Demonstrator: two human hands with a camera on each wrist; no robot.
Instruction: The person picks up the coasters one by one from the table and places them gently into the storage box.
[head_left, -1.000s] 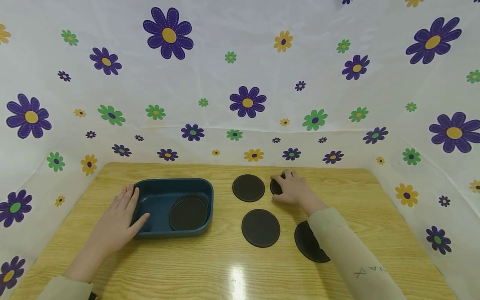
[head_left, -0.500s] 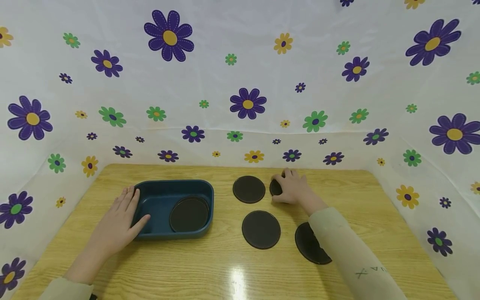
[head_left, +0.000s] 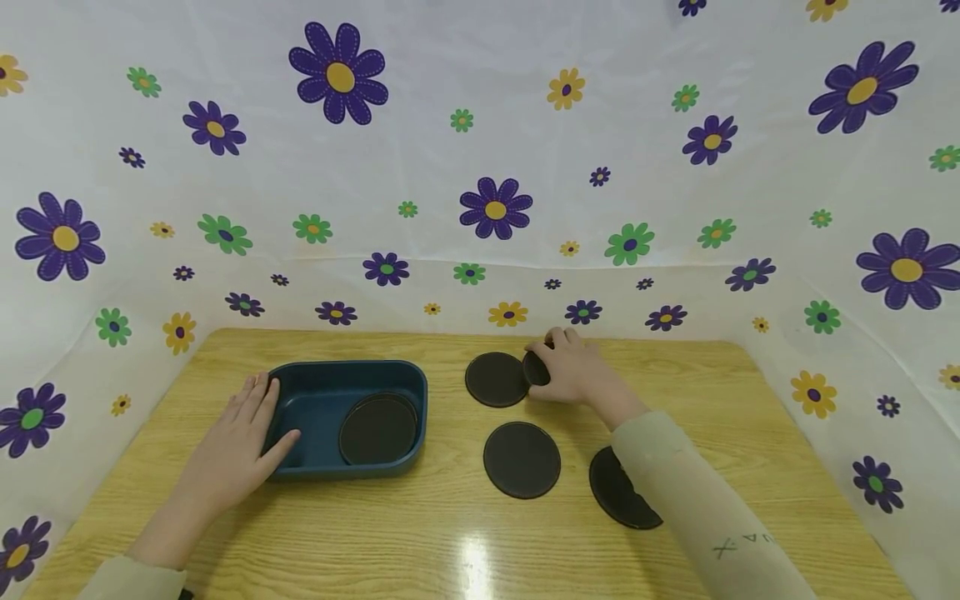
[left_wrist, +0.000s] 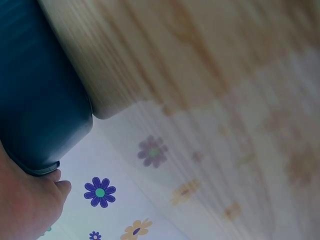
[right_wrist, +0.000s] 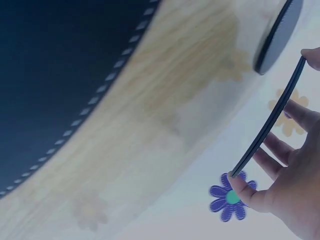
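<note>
My right hand [head_left: 566, 367] pinches a black round coaster [head_left: 535, 369] by its edges at the back of the table, lifted and tilted; the right wrist view shows it edge-on [right_wrist: 267, 122] between thumb and fingertips. It overlaps the edge of a second coaster [head_left: 495, 379] lying flat. Two more coasters lie nearer: one in the middle [head_left: 522, 459], one [head_left: 618, 490] half hidden under my right sleeve. A dark blue tray [head_left: 296, 373] holds one coaster [head_left: 377, 428]. My left hand [head_left: 242, 437] rests flat against the tray's left wall, thumb on its front rim.
The wooden table [head_left: 420, 542] is walled on three sides by a white cloth with purple, green and yellow flowers [head_left: 495, 203]. Bare wood lies in front of the tray and at the far right.
My right hand has lifted the far coaster off the table and shifted it left, over the edge of the neighbouring coaster. The left hand and tray have not moved.
</note>
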